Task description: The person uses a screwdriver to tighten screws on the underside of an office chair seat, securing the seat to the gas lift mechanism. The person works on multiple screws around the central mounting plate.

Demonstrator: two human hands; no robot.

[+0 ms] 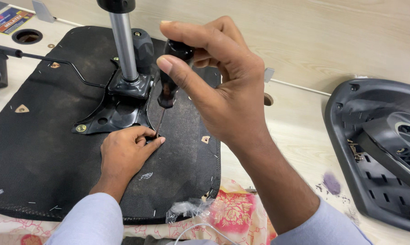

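View from above of an upturned chair seat (46,149), its underside covered in black fabric, lying on a pale wooden surface (305,41). The right hand (223,86) is gripping the dark handle of a screwdriver (168,86) near its top: thumb and forefinger are curling around the handle and the remaining fingers are folding in behind it, so that the hand is closed on the tool with no gap showing. The screwdriver is standing nearly upright, tilting slightly, its thin shaft running down to a point at the lower right corner of the black metal mounting plate (114,115). The left hand (125,154) is resting flat on the fabric just below that corner, with the thumb and forefinger tips (158,140) drawn together around the shaft tip; whether a screw is sitting between them cannot be told, as the fingers are hiding the spot. A brass-coloured screw head (81,128) is showing at the plate's left corner. A chrome gas-lift column (123,41) is rising from the plate's centre, and a thin black lever (55,61) is extending to the left. A dark grey plastic chair shell (373,149) is lying well apart at the right, and a floral cloth (232,213) is showing beneath the seat's near edge.
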